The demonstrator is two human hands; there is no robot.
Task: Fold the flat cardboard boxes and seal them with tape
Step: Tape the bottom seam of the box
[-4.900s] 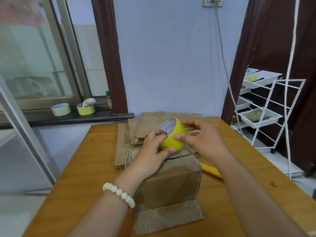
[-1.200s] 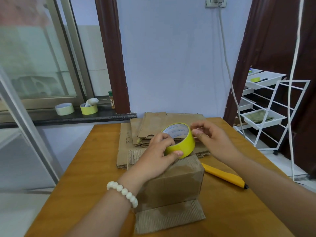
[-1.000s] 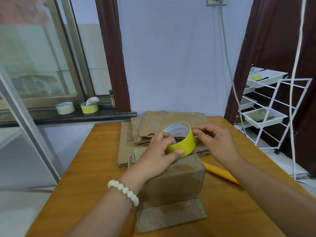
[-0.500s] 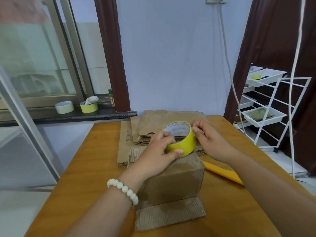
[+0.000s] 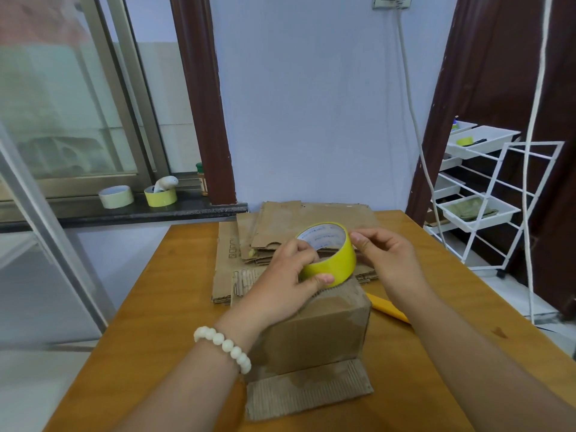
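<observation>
Gripping the yellow tape roll (image 5: 335, 267) in the left hand (image 5: 280, 277), thumb on the outer band, fingers curled through the core. Pinching its far rim with the right hand (image 5: 389, 260). Held over the top of the folded cardboard box (image 5: 314, 335) on the bench (image 5: 149, 322), flat cardboard stack (image 5: 280, 221) behind, yellow cutter (image 5: 386, 308) lying just right of the box.
</observation>
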